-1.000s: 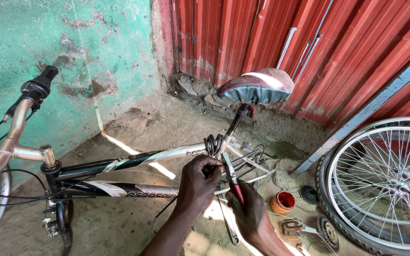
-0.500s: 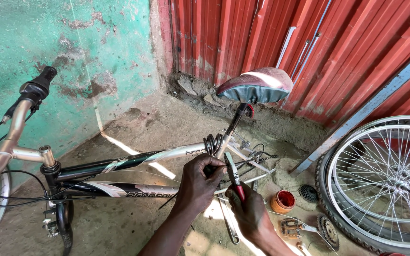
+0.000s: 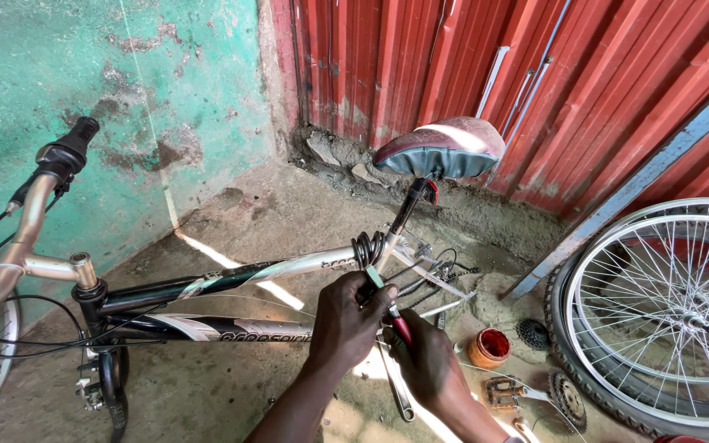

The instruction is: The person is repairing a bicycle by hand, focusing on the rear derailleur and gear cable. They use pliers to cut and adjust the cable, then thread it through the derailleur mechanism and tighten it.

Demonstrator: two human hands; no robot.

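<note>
We see the left hand (image 3: 346, 316) closed around the bicycle frame (image 3: 289, 267) just below the saddle (image 3: 445, 148). The right hand (image 3: 428, 361) grips red-handled pliers (image 3: 391, 316) whose tip meets the frame beside that hand. 1 loose wheel (image 3: 658, 312) lies right of the frame.

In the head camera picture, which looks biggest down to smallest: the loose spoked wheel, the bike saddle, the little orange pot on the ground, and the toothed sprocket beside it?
1. Spoked wheel, by far the largest.
2. Saddle.
3. Orange pot and dark sprocket: they look about alike, so I won't rank them.
</note>
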